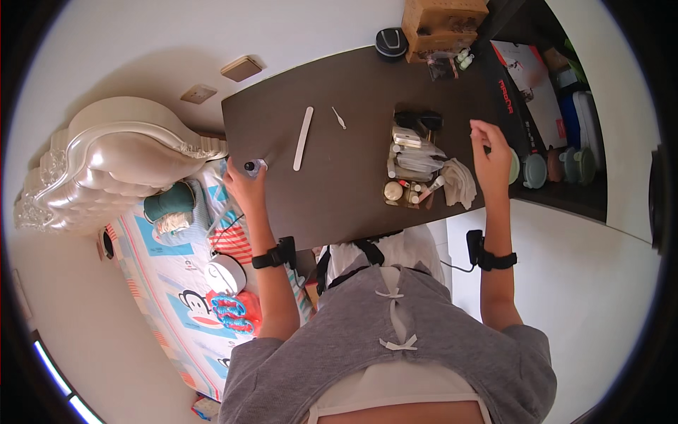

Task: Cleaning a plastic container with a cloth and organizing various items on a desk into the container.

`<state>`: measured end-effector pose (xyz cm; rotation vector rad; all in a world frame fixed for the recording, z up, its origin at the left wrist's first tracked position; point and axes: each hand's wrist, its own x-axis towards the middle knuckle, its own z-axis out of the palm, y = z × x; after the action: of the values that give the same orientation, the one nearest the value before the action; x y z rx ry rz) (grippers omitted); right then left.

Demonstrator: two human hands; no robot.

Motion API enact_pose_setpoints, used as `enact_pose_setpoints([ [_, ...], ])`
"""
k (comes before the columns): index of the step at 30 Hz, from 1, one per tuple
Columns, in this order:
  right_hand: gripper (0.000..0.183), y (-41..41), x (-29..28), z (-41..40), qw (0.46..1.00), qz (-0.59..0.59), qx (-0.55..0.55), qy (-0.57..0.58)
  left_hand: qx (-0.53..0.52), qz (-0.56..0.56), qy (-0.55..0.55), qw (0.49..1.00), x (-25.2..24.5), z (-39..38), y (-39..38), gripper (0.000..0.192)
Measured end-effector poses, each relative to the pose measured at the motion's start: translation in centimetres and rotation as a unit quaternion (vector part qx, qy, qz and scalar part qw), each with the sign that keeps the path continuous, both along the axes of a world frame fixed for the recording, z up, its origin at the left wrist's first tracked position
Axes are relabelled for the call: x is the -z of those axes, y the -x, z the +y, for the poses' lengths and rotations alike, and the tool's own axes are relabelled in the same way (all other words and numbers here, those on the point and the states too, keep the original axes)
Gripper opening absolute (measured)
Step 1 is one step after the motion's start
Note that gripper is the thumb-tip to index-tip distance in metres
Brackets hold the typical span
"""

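Note:
At the table's left edge, my left hand curves around a small clear bottle with a black cap. The thumb is close to the bottle, and a gap shows between it and the index finger; contact is unclear. Over the table's right side, my right hand is raised with loosely bent fingers and nothing visible in it. A long pale nail file lies on the dark table. To its right is a slim white pointed tool. An organizer tray holds several cosmetic tubes, jars and clear packets.
A beige cloth lies between the tray and my right forearm. Cardboard boxes and a black-lidded container stand at the back. Shelves with several cups border the right. A bed with a tufted headboard is left.

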<state>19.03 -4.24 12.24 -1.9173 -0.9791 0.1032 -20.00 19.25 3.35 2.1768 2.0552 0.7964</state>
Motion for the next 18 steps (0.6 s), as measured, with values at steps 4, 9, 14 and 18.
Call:
enact_pose_setpoints([
  [4, 0.016, 3.2, -0.9, 0.3, 0.999, 0.020, -0.041, 0.014, 0.005, -0.028, 0.096, 0.995, 4.2, 1.6, 3.1, 0.089],
  [9, 0.017, 4.6, -0.7, 0.1, 0.999, 0.016, -0.036, 0.036, 0.096, -0.131, 0.156, 0.974, 6.6, 3.6, 3.8, 0.057],
  [14, 0.017, 4.2, -1.1, -1.5, 1.000, 0.008, 0.003, 0.027, 0.120, -0.121, 0.119, 0.978, 1.8, 3.3, 0.1, 0.046],
  [18, 0.017, 3.4, -0.6, -3.8, 0.998, 0.033, 0.048, 0.032, 0.317, -0.139, 0.167, 0.923, -7.6, 0.4, -8.5, 0.045],
])
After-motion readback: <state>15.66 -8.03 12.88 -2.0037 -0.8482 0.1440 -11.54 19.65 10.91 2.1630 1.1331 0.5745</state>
